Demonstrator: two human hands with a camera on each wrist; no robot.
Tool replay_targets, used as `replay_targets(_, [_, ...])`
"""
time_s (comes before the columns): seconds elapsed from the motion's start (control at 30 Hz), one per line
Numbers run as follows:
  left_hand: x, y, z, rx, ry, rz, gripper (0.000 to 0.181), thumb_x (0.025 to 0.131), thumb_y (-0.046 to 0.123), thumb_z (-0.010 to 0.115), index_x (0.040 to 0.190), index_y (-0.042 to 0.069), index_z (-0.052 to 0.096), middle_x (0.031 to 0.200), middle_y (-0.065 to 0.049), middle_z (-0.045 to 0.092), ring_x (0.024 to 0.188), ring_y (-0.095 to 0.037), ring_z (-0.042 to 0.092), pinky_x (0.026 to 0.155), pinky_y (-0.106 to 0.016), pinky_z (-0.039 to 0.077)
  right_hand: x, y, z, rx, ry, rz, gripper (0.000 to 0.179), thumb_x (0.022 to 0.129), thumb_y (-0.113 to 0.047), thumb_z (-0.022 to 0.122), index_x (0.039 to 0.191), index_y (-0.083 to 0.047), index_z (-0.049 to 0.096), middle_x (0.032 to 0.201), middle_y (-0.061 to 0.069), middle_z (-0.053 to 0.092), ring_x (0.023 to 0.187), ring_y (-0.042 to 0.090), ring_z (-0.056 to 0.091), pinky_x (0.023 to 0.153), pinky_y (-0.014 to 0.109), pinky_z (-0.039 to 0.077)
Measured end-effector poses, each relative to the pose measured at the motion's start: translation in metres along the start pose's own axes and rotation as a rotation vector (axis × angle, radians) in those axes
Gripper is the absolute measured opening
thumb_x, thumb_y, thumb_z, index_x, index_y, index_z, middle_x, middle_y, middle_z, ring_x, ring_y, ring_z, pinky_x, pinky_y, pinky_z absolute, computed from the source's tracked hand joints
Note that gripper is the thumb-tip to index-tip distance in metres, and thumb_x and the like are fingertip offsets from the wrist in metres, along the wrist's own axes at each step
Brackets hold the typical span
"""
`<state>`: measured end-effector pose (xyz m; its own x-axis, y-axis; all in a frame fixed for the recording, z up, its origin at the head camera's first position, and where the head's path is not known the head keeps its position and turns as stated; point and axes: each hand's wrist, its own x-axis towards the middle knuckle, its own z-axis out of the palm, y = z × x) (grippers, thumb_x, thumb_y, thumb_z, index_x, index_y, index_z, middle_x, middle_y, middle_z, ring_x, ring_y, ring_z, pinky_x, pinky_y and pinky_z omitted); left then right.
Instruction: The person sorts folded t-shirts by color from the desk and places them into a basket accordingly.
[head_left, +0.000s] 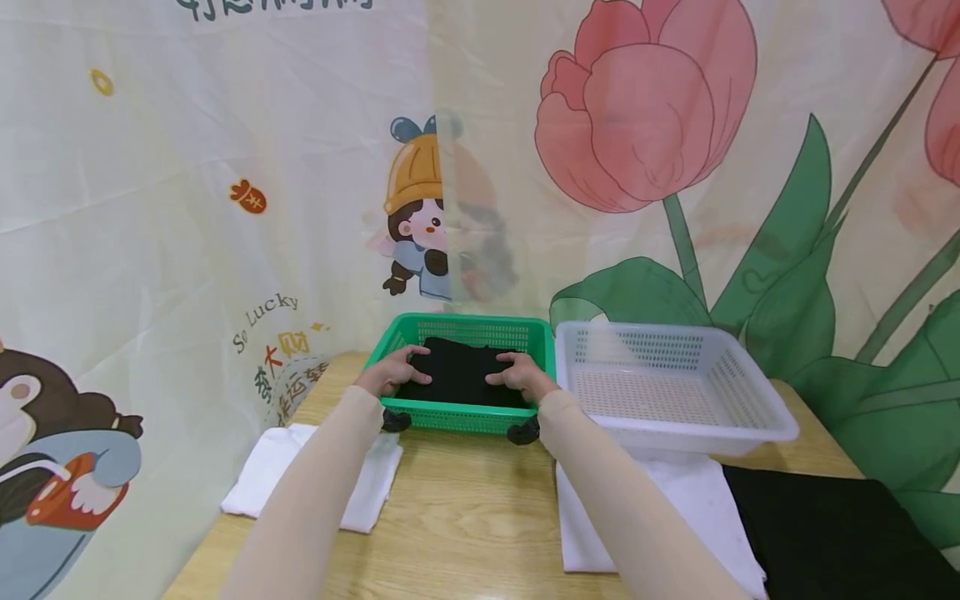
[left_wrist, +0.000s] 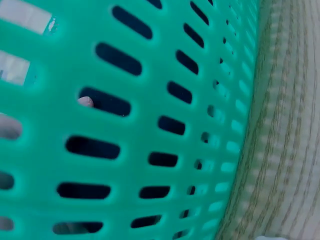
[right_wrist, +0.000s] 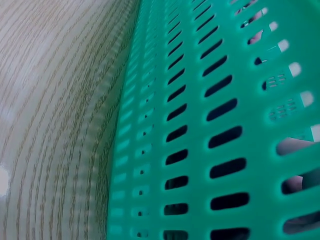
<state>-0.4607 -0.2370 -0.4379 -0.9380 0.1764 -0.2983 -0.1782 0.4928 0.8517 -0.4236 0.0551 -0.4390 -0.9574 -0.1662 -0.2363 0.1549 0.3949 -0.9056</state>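
A folded black cloth [head_left: 468, 375] lies inside the green plastic basket [head_left: 465, 417] in the head view. My left hand [head_left: 390, 371] reaches over the basket's left side and rests on the cloth's left part, thumb and finger spread apart. From the right, my right hand [head_left: 528, 379] touches the cloth's other side in a similar spread. Up close, the basket's slotted wall [left_wrist: 160, 105] fills the left wrist view; a fingertip [left_wrist: 85, 101] shows through one slot. Dark cloth shows behind the slotted wall [right_wrist: 195, 125] in the right wrist view too.
A white plastic basket [head_left: 750, 433] stands right of the green one. White folded cloth [head_left: 367, 492] lies at the table's left; another white cloth [head_left: 585, 533] and a black cloth [head_left: 825, 525] lie at the right. A printed curtain [head_left: 337, 167] hangs behind the wooden table [head_left: 465, 500].
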Motion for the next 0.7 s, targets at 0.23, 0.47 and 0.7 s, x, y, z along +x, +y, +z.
replay_targets(0.23, [-0.015,0.010,-0.001,0.066,-0.032,-0.012,0.072,0.103,0.016,0.072,0.165,0.014,0.035,0.174,-0.024,0.011,0.093,-0.027,0.045,0.081,-0.036,0.043,-0.014,-0.006,-0.003,0.057,-0.044,-0.027,0.068,0.106,-0.022,0.068,0.165,-0.009,0.036,0.170,0.022,0.030,0.153,0.045,0.033,0.121,0.060,0.036])
replay_targets(0.47, [-0.043,0.033,-0.014,0.059,-0.073,-0.014,0.064,0.111,0.025,0.058,0.167,0.011,0.028,0.173,-0.025,0.016,0.145,-0.050,0.039,0.116,-0.059,0.041,-0.042,-0.032,-0.036,0.120,-0.164,-0.084,0.069,0.109,-0.018,0.062,0.168,-0.010,0.027,0.174,0.022,0.017,0.151,0.040,0.040,0.121,0.057,0.037])
replay_targets(0.7, [-0.066,0.050,-0.012,-0.017,-0.086,0.111,0.060,0.112,0.022,0.055,0.165,0.009,0.029,0.171,-0.025,0.018,0.152,-0.053,0.031,0.119,-0.062,0.037,-0.094,-0.050,-0.091,0.150,-0.247,-0.179,0.069,0.111,-0.018,0.058,0.170,-0.012,0.021,0.175,0.022,0.010,0.159,0.043,0.024,0.125,0.058,0.030])
